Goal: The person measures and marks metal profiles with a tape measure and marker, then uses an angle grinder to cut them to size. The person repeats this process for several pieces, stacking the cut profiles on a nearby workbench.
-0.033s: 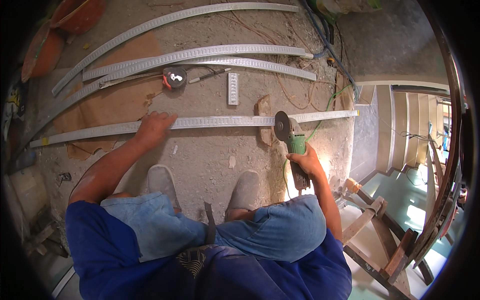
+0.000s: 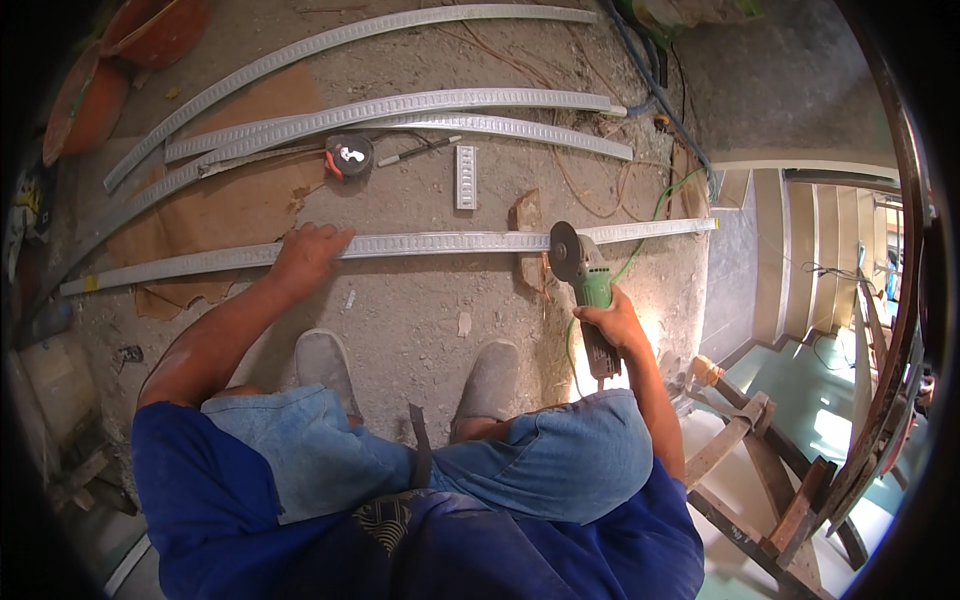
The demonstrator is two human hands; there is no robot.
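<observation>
A long, pale metal channel strip (image 2: 430, 243) lies across the ground in front of my feet. My left hand (image 2: 312, 255) is closed over its left part, pressing it down. In my right hand (image 2: 612, 318) is a green and black angle grinder (image 2: 595, 290), gripped round its body. The grinder's dark disc (image 2: 565, 251) meets the strip right of its middle, hiding the contact spot. Small orange sparks (image 2: 547, 265) show beside the disc. Under the strip, just left of the disc, sits a rough brown block (image 2: 527, 212).
More metal strips (image 2: 400, 105) lie beyond, with a short cut piece (image 2: 466, 178), a marker pen (image 2: 405, 154) and a round tape measure (image 2: 349, 156). Cardboard (image 2: 220, 215) covers ground at left. A green cord (image 2: 640, 245) runs behind the grinder. Wooden framing (image 2: 735, 440) and stairs (image 2: 800, 250) are right.
An orange streak of sparks now shows beside the disc, over the block. Both hands and the strip look almost unmoved.
</observation>
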